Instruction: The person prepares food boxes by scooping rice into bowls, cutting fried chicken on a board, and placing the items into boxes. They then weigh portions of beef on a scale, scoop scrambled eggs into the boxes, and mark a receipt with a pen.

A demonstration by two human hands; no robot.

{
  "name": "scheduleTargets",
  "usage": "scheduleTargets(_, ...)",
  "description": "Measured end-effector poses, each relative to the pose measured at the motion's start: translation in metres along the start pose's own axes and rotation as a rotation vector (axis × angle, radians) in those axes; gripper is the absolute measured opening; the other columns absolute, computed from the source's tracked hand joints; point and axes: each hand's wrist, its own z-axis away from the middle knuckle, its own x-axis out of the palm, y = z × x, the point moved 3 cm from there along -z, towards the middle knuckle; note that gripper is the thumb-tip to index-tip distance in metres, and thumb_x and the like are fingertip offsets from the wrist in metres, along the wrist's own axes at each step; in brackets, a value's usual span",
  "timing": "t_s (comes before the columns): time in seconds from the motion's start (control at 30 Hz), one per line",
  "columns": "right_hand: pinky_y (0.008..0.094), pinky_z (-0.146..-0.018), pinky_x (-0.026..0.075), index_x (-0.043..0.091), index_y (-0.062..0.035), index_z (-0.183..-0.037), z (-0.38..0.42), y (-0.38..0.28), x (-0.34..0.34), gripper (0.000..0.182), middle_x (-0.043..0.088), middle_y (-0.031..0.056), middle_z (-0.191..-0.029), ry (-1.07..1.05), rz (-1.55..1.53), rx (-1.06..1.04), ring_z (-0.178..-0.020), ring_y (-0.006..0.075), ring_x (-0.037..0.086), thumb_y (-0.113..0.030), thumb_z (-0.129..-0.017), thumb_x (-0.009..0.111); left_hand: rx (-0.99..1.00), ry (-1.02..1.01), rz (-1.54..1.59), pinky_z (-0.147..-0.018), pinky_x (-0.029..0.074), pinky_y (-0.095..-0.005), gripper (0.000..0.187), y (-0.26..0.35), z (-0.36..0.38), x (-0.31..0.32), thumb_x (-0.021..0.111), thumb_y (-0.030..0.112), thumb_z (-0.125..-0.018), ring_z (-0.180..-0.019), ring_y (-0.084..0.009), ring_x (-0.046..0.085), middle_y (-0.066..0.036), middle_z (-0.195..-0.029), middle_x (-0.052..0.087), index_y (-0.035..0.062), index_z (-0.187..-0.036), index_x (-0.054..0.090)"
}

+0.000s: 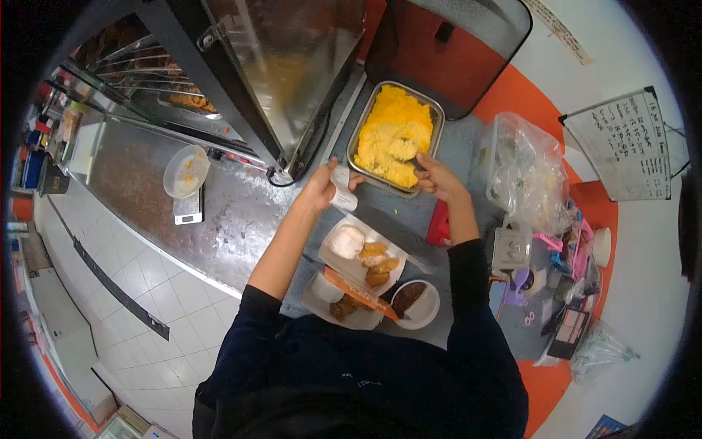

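Note:
My left hand (319, 189) is closed around a small white cup (344, 192), tipped on its side near the tray's lower left corner. My right hand (441, 181) grips the handle of a spoon (404, 152) whose bowl is partly sunk in yellow, crumbly food (391, 121). That food fills a rectangular metal tray (439, 117). Below my hands, an open paper box (398, 252) contains a round white portion (346, 241) and golden fried pieces (376, 272). Nearer my body are a second box with browned food (349, 307) and a white tub (431, 306) of dark brown food.
A glass-sided warming cabinet (285, 80) stands at upper left. On the metal counter, a plastic bowl (175, 172) rests on a digital scale (189, 212). To the right are a plastic-covered container (523, 175), a red object (439, 224), a metal lid (510, 250) and assorted small items.

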Motion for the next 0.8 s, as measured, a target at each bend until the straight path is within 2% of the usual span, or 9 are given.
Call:
scheduleTargets(0.07,0.0184,-0.033,0.017,0.046,-0.0161,-0.113,0.039,-0.004,0.01,0.026,0.038,-0.0054,-0.062,-0.086,-0.074,-0.062,-0.041,0.0014,0.024,-0.035,-0.095,0.045,0.043,0.106,0.013,-0.057,0.051,-0.0386,0.053,0.001,0.006,-0.001,0.027,0.036,-0.098,-0.06,-0.0299,0.057,-0.032,-0.101,0.056,-0.0138,-0.114,0.039)
scheduleTargets(0.27,0.0159,-0.033,0.018,0.041,-0.0177,-0.127,0.18,0.046,0.076,0.038,0.036,-0.0041,-0.064,-0.238,-0.287,0.01,-0.041,0.0007,0.024,-0.034,-0.094,0.048,0.063,0.072,0.078,-0.059,0.052,-0.0391,0.044,0.009,0.006,-0.016,0.028,0.03,-0.099,-0.098,-0.0386,0.057,-0.032,-0.118,0.045,-0.0041,-0.127,0.022)
scheduleTargets(0.37,0.0153,-0.035,0.022,0.041,-0.0186,-0.126,0.201,0.099,0.091,0.035,0.037,-0.0036,-0.064,-0.404,-0.496,0.137,-0.043,0.0015,0.025,-0.032,-0.094,0.046,0.132,0.135,-0.012,-0.067,0.054,-0.0416,0.044,0.009,0.001,-0.024,0.027,0.033,-0.098,-0.103,-0.0414,0.056,-0.033,-0.118,0.046,-0.0064,-0.116,0.033)
scheduleTargets(0.47,0.0217,-0.04,0.037,0.04,-0.0171,-0.128,0.185,0.155,0.104,0.036,0.046,0.0017,-0.066,-0.377,-0.49,0.186,-0.045,0.0078,0.042,-0.033,-0.096,0.042,0.149,0.148,-0.038,-0.067,0.054,-0.0418,0.044,0.009,0.004,-0.018,0.026,0.034,-0.098,-0.101,-0.0412,0.057,-0.033,-0.118,0.046,-0.0063,-0.117,0.033)
scheduleTargets(0.53,0.033,-0.053,0.049,0.037,-0.0156,-0.131,0.163,0.181,0.108,0.038,0.056,0.0118,-0.072,0.178,0.836,-0.315,-0.055,0.0208,0.058,-0.033,-0.097,0.038,0.144,0.146,-0.053,-0.066,0.054,-0.0417,0.045,0.009,0.002,-0.017,0.026,0.034,-0.098,-0.101,-0.0407,0.057,-0.033,-0.118,0.046,-0.0064,-0.117,0.032)
scheduleTargets(0.57,0.033,-0.053,0.049,0.037,-0.0156,-0.131,0.16,0.192,0.111,0.038,0.056,0.0118,-0.072,0.179,0.831,-0.312,-0.055,0.0208,0.058,-0.033,-0.097,0.038,0.138,0.147,-0.067,-0.066,0.053,-0.0416,0.045,0.009,0.003,-0.016,0.027,0.034,-0.098,-0.1,-0.0401,0.058,-0.033,-0.118,0.047,-0.0065,-0.117,0.032)
scheduleTargets(0.63,0.0457,-0.063,0.049,0.032,-0.0139,-0.136,0.154,0.204,0.118,0.044,0.059,0.0208,-0.088,0.154,1.458,-0.39,-0.078,0.0405,0.062,-0.03,-0.096,0.039,0.113,0.145,-0.061,-0.064,0.053,-0.0412,0.045,0.009,0.005,-0.014,0.029,0.034,-0.098,-0.098,-0.0388,0.059,-0.032,-0.116,0.048,-0.0063,-0.118,0.031)
scheduleTargets(0.67,0.0456,-0.063,0.049,0.033,-0.0169,-0.136,0.159,0.189,0.122,0.044,0.056,0.0231,-0.101,0.163,1.348,-0.302,-0.083,0.0395,0.061,-0.027,-0.094,0.042,0.101,0.149,-0.035,-0.063,0.053,-0.0407,0.045,0.01,0.006,-0.013,0.029,0.034,-0.098,-0.098,-0.0387,0.058,-0.031,-0.116,0.048,-0.006,-0.119,0.031)
scheduleTargets(0.8,0.0387,-0.061,0.049,0.034,-0.0181,-0.135,0.198,0.113,0.112,0.042,0.056,0.0164,-0.092,0.07,0.978,-0.296,-0.073,0.0304,0.062,-0.026,-0.095,0.043,0.134,0.141,-0.069,-0.063,0.053,-0.0396,0.045,0.013,0.004,-0.016,0.029,0.033,-0.098,-0.102,-0.0402,0.055,-0.032,-0.116,0.047,-0.0056,-0.121,0.028)
